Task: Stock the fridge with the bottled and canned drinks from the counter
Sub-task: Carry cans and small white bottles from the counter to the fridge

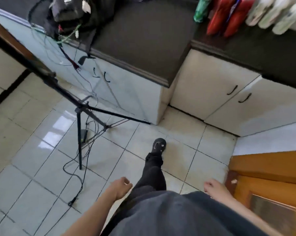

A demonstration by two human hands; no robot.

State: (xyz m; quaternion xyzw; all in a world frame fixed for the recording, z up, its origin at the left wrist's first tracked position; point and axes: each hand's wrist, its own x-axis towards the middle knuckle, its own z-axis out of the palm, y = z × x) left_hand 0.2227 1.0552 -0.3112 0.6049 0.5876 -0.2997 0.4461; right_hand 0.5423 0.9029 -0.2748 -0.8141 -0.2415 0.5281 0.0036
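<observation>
Blurred drinks stand in a row on the dark counter (143,40) at the top right: a green bottle (201,9), red bottles (229,17) and several pale bottles (276,14). My left hand (121,187) hangs low beside my leg with loosely curled fingers and holds nothing. Near a wooden door, my right hand (215,186) also hangs with nothing in it. Both hands are far below the counter. No fridge is in view.
A black tripod (79,116) with trailing cables (75,181) stands on the tiled floor at the left. A dark bag with wires (72,12) lies on the counter's left part. White cabinets (212,92) run under the counter. An orange wooden door (270,181) is at the right.
</observation>
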